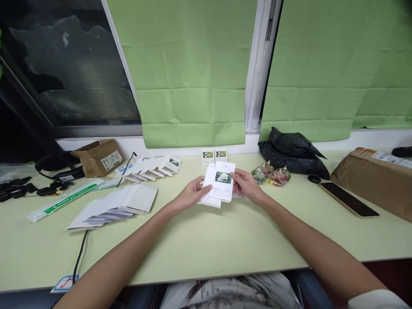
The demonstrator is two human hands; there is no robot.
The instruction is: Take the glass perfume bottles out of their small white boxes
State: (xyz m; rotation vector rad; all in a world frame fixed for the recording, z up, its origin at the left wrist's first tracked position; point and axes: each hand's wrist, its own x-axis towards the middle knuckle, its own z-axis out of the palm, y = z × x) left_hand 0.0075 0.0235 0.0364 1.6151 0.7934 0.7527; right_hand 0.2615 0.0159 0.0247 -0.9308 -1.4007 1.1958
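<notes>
Both hands hold a flattened white paper box (222,183) above the table's middle. A white flower on green leaves is printed on its face. My left hand (192,194) pinches its left side, thumb on top. On the right edge, my right hand (246,185) grips with thumb in front and fingers behind. White flaps stick out at its left and bottom; whether these belong to a second box I cannot tell. Just behind it stand two small folded boxes (214,156) with the same flower print.
Left lie two fanned rows of white flattened boxes (138,199), a brown carton (96,161), a green-white plastic sleeve (66,199) and black cables (35,189). Right are clear ornaments (280,176), a black plastic bag (291,154), a phone (349,199) and a large brown parcel (376,182).
</notes>
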